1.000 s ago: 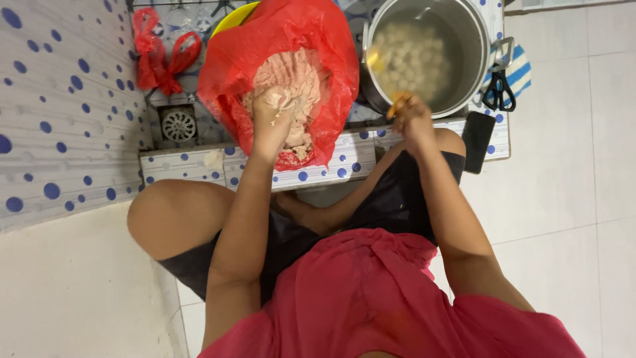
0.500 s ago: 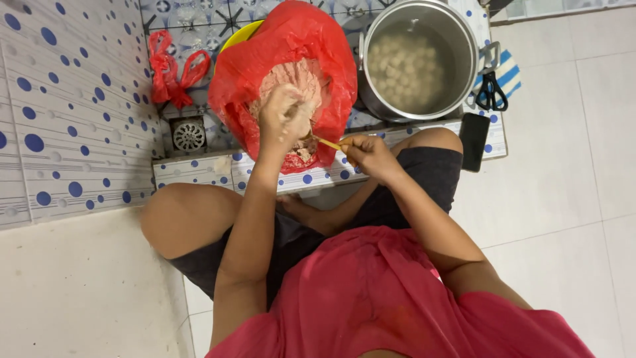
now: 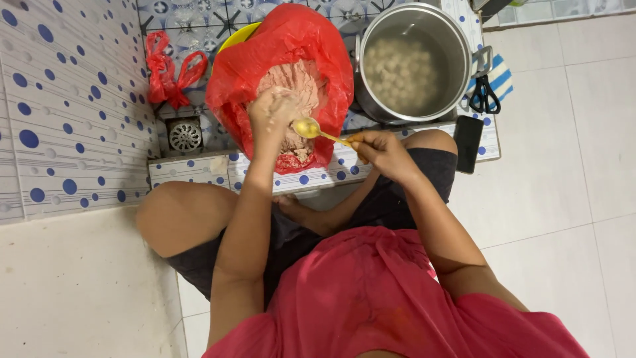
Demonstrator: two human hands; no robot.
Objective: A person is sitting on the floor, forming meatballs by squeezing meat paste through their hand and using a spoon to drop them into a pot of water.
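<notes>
A pinkish lump of minced paste was held inside a red plastic bag, which was set in a yellow plastic basin. A round steel pot was placed just right of the bag, with pale balls in its water. Black-handled scissors were laid right of the pot, and a black flat phone before them. A knotted red plastic bag was left of the basin, behind a round metal floor drain.
</notes>
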